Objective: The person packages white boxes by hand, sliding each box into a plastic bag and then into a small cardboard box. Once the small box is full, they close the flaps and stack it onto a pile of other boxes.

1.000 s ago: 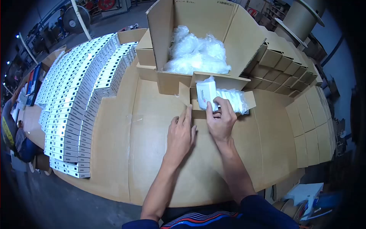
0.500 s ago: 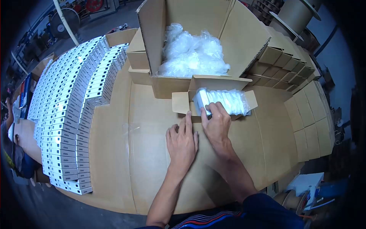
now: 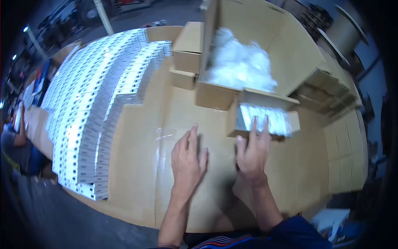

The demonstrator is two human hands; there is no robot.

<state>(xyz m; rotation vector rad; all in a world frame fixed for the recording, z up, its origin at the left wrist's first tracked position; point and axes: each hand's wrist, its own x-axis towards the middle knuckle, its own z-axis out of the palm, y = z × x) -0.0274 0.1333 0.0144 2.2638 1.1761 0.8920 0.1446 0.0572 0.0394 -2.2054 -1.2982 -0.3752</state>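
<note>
A small open cardboard box (image 3: 233, 123) sits in front of a larger carton, filled with a row of clear-plastic-wrapped white packets (image 3: 271, 118). My right hand (image 3: 253, 157) is open, its outstretched fingertips overlapping the front of the packets. My left hand (image 3: 185, 155) hovers low over the cardboard-covered surface, left of the small box, with its fingers apart and nothing in it.
Behind the small box, the large carton (image 3: 298, 50) holds a heap of clear plastic bags (image 3: 242, 68). Stacked white boxes (image 3: 83, 99) cover the left side. Brown cartons (image 3: 346, 149) line the right. Another person (image 3: 20, 141) is at far left.
My right hand has let go of the packets' left end and straightened its fingers. The packets sit lower in the small box. My left hand has come away from its flap; the view has shifted.
</note>
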